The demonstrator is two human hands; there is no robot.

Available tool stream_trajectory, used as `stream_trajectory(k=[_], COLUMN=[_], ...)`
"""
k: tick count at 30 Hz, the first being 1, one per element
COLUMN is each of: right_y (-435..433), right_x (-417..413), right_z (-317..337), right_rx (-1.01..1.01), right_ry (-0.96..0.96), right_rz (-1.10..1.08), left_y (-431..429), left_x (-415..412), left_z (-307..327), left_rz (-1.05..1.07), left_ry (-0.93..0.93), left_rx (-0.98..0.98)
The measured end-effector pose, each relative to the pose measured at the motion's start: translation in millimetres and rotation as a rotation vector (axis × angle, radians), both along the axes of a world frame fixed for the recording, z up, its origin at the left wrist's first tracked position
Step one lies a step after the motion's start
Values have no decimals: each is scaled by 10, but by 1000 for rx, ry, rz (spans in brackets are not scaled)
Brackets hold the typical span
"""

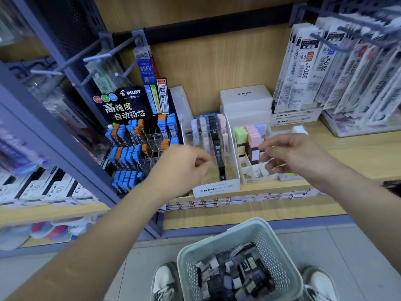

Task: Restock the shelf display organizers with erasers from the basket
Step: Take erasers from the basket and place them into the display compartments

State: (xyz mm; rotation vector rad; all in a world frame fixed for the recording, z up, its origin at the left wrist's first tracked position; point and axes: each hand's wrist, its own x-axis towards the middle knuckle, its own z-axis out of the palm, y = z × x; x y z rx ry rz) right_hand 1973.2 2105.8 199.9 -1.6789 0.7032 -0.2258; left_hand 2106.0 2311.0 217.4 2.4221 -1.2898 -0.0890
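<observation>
Basket (245,224) x1, L hand (184,166), R hand (297,155)

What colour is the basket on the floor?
Pale mint grey-green, perforated plastic: basket. Shows best in the head view, the only one.

Basket (218,246): pale mint-grey, lattice-holed walls. Basket erasers (236,273): mix of black, white, grey, lilac. Organizer (249,178): white. Pastel erasers (252,132): green, pink, lilac at the far end; the nearer ones are yellow and pink-blue with dark brown sleeves. MONO tray (217,189): white front, black lettering. Left display (128,101): black, white lettering, red/green/blue dots. Lead cases (128,153): blue and orange. Shelf (358,153): light wood grain. Frame (65,135): slate blue. Far boxes (245,101): white. Right refill packs (308,68): white, black print. Shoes (165,281): white, dark laces.
</observation>
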Motion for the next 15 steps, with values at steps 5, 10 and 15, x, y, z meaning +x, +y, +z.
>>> stream_trajectory(k=[5,10,15], right_y=[150,503,828], right_x=[-355,-619,-830], right_z=[-315,-1064,-1912], right_rx=[33,180,362], right_ry=[106,230,390], right_rz=[12,-40,-87], left_y=[382,815,900], left_x=[-379,-766,-968], left_z=[-941,-2072,-2481], left_rz=[133,196,199], left_ry=[335,351,377], left_rx=[262,605,619])
